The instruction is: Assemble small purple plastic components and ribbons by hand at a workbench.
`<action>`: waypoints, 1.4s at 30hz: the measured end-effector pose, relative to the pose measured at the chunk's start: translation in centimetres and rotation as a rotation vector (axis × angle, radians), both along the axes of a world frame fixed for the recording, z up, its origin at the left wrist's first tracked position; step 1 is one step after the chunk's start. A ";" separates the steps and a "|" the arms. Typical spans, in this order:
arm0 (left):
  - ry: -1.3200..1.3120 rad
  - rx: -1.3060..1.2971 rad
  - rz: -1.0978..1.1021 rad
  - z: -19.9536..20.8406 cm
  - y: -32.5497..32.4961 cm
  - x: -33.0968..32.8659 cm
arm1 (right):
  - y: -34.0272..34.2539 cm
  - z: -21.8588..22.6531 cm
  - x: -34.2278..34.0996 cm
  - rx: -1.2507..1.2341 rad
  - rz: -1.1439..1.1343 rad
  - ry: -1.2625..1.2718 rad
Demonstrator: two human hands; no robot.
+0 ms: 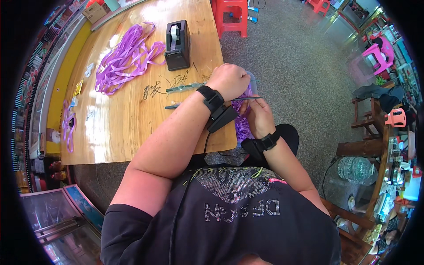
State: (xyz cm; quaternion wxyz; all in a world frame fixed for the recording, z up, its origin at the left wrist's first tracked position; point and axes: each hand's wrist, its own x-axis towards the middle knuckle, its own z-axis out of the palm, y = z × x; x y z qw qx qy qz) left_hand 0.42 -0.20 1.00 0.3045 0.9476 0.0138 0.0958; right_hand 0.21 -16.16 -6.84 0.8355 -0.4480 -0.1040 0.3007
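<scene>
Left hand (229, 80) fisted over purple ribbon bundle (242, 121) at the wooden table (132, 115) edge, right hand (259, 117) just beneath pinching a thin dark stick (247, 99), tape dispenser (177, 44) beyond, loose ribbon pile (126, 57) farther left, open floor (300, 79) rightward.

Glossy wooden table (132, 115), shiny purple ribbon (126, 55)

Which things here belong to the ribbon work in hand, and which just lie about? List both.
In use:
left hand
right hand
purple ribbon bunch
thin green stick

Lying about:
black tape dispenser
loose purple ribbon pile
wooden table
red plastic stool
</scene>
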 end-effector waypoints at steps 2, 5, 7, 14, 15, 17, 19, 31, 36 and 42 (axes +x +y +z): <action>0.038 0.002 0.005 0.2 0.0 -0.1 | 0.1 0.0 0.1 0.054 0.020 0.032; 0.025 0.006 0.006 0.1 -0.1 -0.1 | 0.0 0.2 0.0 -0.015 0.001 0.008; 0.017 0.008 0.003 0.0 -0.1 -0.1 | -0.2 -0.2 0.1 -0.034 0.001 -0.002; 0.028 0.015 0.000 0.0 0.1 -0.2 | -0.8 0.4 -1.1 -0.214 -0.066 -0.186; 0.028 0.012 0.001 0.0 0.0 -0.2 | -0.7 0.6 -1.4 -0.216 -0.065 -0.186; 0.014 0.001 -0.004 0.2 0.0 -0.3 | -0.5 1.2 -1.9 -0.304 -0.126 -0.324; 0.019 0.001 -0.003 0.3 0.0 -0.4 | -0.8 0.9 -1.8 -0.306 -0.117 -0.305; 0.014 -0.021 0.002 0.1 0.0 -0.4 | -0.4 -0.1 -1.7 -0.174 -0.175 -0.118; -0.044 -0.125 0.015 -0.2 0.1 -0.1 | -0.8 -0.4 -1.6 -0.173 -0.182 -0.078; -0.008 -0.149 0.008 0.1 0.2 -0.3 | -1.0 -0.3 -1.7 -0.190 -0.215 -0.064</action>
